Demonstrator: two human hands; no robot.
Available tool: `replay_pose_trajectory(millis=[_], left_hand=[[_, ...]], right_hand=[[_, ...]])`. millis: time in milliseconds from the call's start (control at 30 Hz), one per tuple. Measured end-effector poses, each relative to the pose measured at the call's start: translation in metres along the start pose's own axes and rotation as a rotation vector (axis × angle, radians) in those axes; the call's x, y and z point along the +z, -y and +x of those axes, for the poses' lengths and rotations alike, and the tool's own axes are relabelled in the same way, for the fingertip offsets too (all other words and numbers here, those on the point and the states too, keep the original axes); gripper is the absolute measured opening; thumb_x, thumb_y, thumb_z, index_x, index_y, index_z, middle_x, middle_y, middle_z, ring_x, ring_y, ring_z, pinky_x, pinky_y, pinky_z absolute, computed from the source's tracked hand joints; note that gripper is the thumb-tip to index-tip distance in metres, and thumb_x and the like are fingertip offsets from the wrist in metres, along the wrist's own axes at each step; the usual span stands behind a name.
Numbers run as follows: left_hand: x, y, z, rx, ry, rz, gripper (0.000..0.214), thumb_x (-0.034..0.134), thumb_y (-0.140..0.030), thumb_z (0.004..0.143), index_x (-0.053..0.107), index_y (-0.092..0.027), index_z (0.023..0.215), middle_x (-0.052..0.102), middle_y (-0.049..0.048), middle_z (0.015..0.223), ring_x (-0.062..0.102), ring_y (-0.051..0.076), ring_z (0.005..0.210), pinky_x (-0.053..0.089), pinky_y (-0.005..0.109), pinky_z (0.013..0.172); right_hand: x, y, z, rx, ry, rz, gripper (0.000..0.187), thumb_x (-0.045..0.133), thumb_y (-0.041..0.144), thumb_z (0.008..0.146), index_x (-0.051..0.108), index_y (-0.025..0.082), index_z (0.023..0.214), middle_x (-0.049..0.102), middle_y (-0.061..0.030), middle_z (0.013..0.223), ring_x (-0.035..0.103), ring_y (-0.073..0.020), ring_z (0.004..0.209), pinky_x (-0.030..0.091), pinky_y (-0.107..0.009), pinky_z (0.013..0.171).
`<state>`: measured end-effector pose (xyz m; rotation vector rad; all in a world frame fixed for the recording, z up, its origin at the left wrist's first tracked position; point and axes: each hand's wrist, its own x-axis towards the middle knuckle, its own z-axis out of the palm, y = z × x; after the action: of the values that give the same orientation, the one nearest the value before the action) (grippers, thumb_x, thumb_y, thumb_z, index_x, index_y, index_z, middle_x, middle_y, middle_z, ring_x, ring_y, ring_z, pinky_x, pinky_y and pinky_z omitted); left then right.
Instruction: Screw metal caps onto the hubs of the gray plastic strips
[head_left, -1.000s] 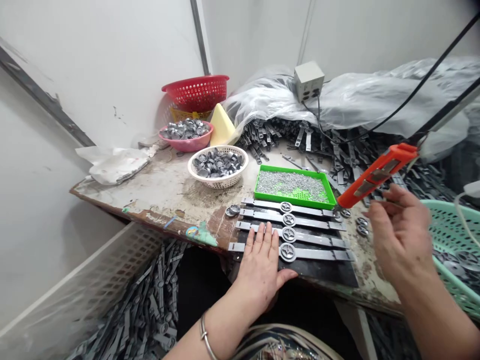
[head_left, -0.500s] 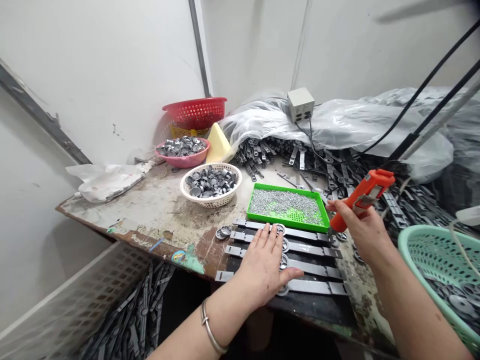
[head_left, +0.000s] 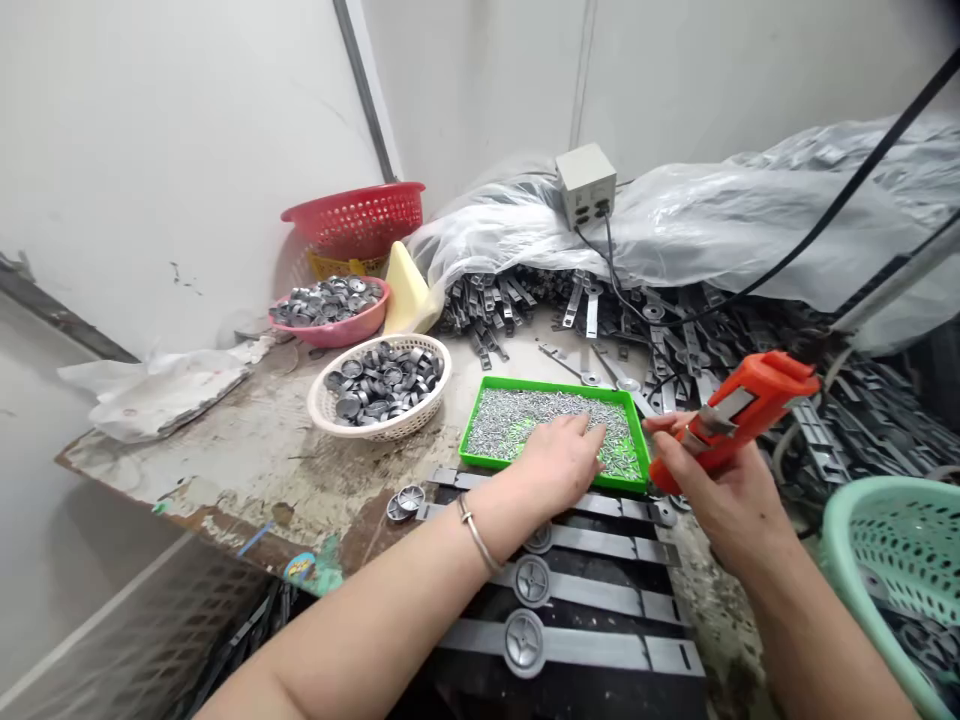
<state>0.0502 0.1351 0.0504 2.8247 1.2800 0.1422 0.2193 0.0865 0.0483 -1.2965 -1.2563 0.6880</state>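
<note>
My left hand reaches over the green tray, its fingers apart and bent down into the small metal screws; the fingertips are partly hidden. My right hand is wrapped around an orange electric screwdriver, held to the right of the tray with its tip out of sight. Below the tray, grey watch-strap-like strips lie side by side on a black board. Round spoked grey pieces sit at their middles. My left forearm covers part of the strips.
Two loose round pieces lie left of the strips. A white basket and a pink bowl hold more. Plastic-covered strips and a grey box with cables are behind. A mint-green basket stands right.
My left hand has moved from lying flat on the strips up into the tray of screws. The screwdriver stays in my right hand. The camera view has shifted.
</note>
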Motion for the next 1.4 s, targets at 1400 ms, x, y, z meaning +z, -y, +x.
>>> replay_pose_trajectory(millis=[1400], left_hand=[[0.002, 0.037, 0.014, 0.423, 0.199, -0.304, 0.035, 0.036, -0.035, 0.099, 0.066, -0.021, 0.108, 0.063, 0.0013, 0.123, 0.060, 0.012, 0.109, 0.043, 0.021, 0.095]], right_hand=[[0.041, 0.039, 0.077, -0.020, -0.080, 0.395, 0.027, 0.071, 0.043, 0.071, 0.055, 0.022, 0.075, 0.053, 0.0032, 0.056, 0.051, -0.0115, 0.043, 0.043, -0.027, 0.041]])
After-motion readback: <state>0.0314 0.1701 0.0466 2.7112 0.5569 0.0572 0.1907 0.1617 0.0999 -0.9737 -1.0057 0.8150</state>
